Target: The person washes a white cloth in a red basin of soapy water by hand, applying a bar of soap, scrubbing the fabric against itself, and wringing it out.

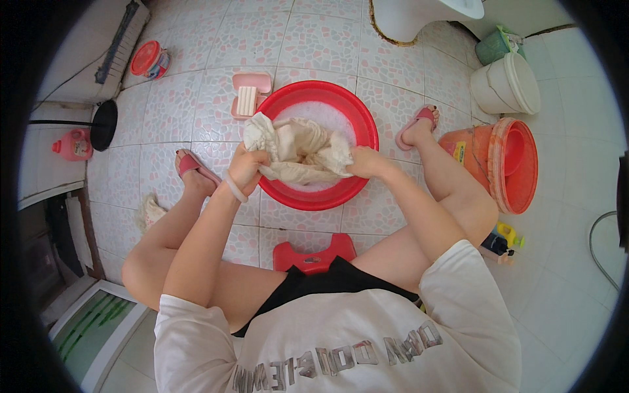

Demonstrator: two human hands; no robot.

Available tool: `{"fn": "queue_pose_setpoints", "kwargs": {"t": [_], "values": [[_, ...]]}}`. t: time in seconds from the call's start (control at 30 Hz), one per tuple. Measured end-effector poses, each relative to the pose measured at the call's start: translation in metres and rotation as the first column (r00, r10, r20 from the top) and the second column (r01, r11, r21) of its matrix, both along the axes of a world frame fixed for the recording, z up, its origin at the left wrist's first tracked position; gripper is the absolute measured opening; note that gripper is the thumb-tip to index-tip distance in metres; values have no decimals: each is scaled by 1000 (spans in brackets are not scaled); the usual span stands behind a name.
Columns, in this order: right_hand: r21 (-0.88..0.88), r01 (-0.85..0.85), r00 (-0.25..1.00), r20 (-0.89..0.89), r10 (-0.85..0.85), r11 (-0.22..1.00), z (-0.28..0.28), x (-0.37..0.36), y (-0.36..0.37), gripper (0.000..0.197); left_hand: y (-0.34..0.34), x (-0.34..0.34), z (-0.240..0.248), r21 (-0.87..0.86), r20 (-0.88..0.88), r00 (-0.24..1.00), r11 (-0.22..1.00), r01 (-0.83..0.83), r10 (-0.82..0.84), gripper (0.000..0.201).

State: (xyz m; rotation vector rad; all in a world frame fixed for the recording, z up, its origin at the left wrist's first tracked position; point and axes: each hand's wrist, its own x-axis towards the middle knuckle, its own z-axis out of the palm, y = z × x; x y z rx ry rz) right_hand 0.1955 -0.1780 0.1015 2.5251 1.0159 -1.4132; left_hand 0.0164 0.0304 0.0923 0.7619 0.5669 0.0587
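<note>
A wet cream-white cloth garment [298, 145] is stretched between my two hands over a red plastic basin [319, 202]. White suds [327, 115] show in the basin behind the cloth. My left hand [246, 165] is closed round the cloth's left end, near the basin's left rim. On the other side my right hand [367, 162] grips the right end, just inside the right rim. The cloth sags between them, its middle bunched in folds. Which kind of garment it is, I cannot tell. A pink soap box [252, 82] with a ridged pale soap bar [247, 101] lies by the basin's far left rim.
A red stool [314, 253] is below me. To the right stand an orange bucket [481, 157], a white bucket [501, 88] and a yellow bottle [508, 232]. At left are a red-lidded tub [149, 60], a pink jug [73, 145] and a pale cloth [151, 213].
</note>
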Motion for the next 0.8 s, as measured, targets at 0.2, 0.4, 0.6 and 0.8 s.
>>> {"fn": "queue_pose_setpoints", "kwargs": {"t": [0.2,0.4,0.6,0.8], "values": [[591,302,908,-418,-37,748,15,-36,36,65,-16,8,15,-8,92,993,997,79,-78,46],[318,846,500,-752,-430,428,18,-48,50,47,-25,22,13,207,150,939,938,277,-310,45],[37,966,127,-930,-344,256,52,-31,46,30,-3,17,-15,418,-163,965,872,255,-204,83],[-151,914,-62,-969,-239,376,70,-40,52,28,-25,14,-58,679,-134,887,610,408,-443,106]]}}
